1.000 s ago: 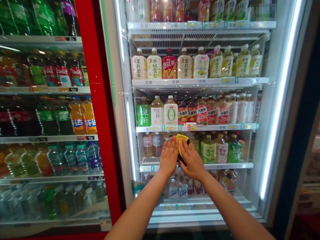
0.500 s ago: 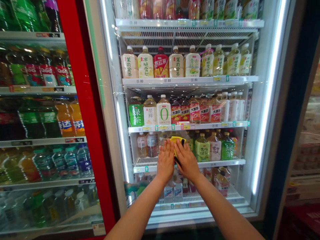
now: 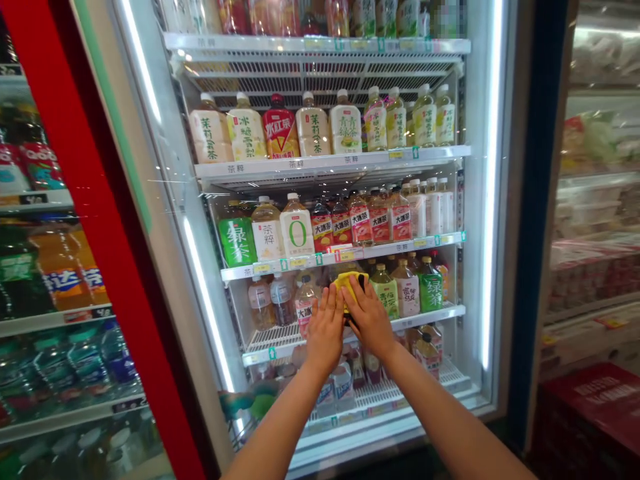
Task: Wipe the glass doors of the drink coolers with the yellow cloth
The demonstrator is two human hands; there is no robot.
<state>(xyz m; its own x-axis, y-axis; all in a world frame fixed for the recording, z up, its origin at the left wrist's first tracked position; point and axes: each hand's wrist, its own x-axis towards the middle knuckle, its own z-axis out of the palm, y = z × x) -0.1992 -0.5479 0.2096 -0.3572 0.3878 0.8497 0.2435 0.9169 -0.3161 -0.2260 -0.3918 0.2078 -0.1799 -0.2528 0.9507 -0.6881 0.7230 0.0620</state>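
Note:
A yellow cloth (image 3: 345, 283) with dark parts lies against the glass door (image 3: 320, 172) of a lit drinks fridge. My right hand (image 3: 369, 317) presses the cloth to the glass, fingers stretched over it. Close beside it, my left hand (image 3: 324, 327) is flat with straight fingers, its fingertips at the cloth's left edge. Part of the cloth is hidden under the fingers. Behind the glass, a bottle with a pink and white label (image 3: 304, 307) shows just left of my left hand, and a green-labelled bottle (image 3: 385, 293) stands right of the cloth.
Several shelves of bottled drinks (image 3: 313, 133) fill the fridge, with bright light strips (image 3: 493, 200) at its sides. A red frame (image 3: 107, 220) and another drinks fridge stand at left. A red box (image 3: 593, 413) lies low at right, below shelves of packed goods (image 3: 595, 260).
The view has turned right, so the fridge sits further left. Both hands and the cloth have slid right across the glass, uncovering a bottle left of my left hand.

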